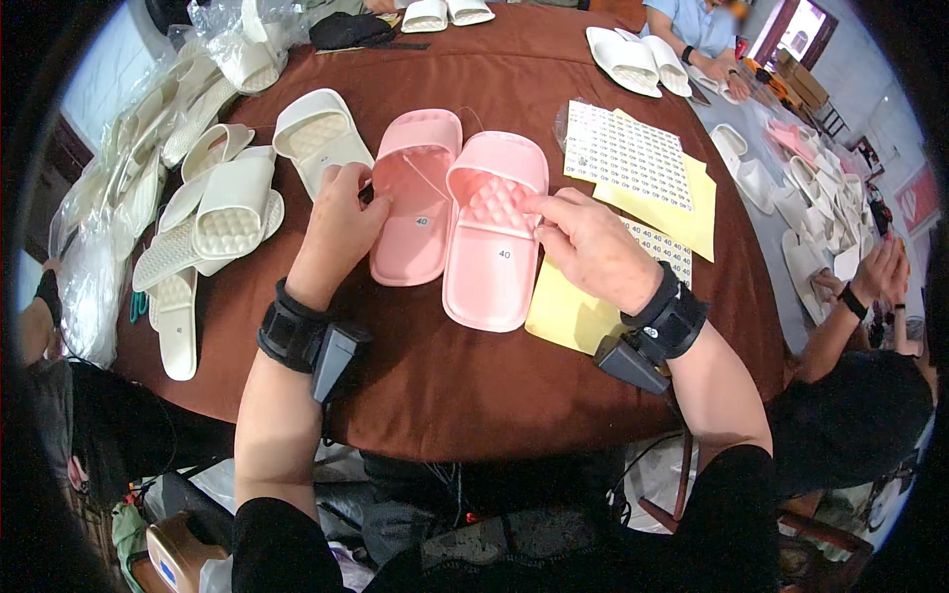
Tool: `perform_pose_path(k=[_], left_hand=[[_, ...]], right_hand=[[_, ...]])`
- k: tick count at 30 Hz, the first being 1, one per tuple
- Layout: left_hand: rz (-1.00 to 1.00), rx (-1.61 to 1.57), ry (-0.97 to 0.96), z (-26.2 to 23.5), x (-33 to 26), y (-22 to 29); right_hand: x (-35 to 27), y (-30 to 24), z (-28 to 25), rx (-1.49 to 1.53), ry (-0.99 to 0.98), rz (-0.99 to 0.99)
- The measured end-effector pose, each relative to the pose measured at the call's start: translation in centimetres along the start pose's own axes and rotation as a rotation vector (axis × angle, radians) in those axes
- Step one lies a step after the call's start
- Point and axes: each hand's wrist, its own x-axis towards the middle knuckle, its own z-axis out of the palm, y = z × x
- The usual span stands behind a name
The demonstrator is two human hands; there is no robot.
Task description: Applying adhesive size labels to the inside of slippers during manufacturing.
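Two pink slippers lie side by side in front of me, their toe straps at the far end and heels toward me. The left slipper (407,252) and the right slipper (489,287) each bear a small printed size sticker on the insole. My left hand (336,232) is closed at the left slipper's outer edge, beside its strap. With thumb and fingers pinched, my right hand (598,247) grips the right slipper's outer edge just below the strap. A thin thread crosses the left slipper's strap opening.
Yellow-backed sticker sheets (628,153) lie to the right. Cream slippers (234,203) crowd the left side, some in clear plastic bags (89,296). White slippers (633,61) stand at the back right. Co-workers sit around the brown-covered table (395,395) and a grey table with more slippers.
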Motion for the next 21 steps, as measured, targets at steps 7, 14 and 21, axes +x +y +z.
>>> perform_pose_path(k=[7,14,21], left_hand=[[-0.218,-0.377,-0.088,-0.4,0.3,1.0],[-0.414,-0.693,-0.148,-0.8,0.0,3.2],[-0.391,-0.848,-0.255,-1.1,-0.6,4.8]], right_hand=[[0.2,-0.2,0.4,-0.041,0.031,-0.015],[0.1,-0.8,0.4,-0.004,0.019,-0.068],[0.1,-1.5,0.4,-0.006,-0.015,-0.039]])
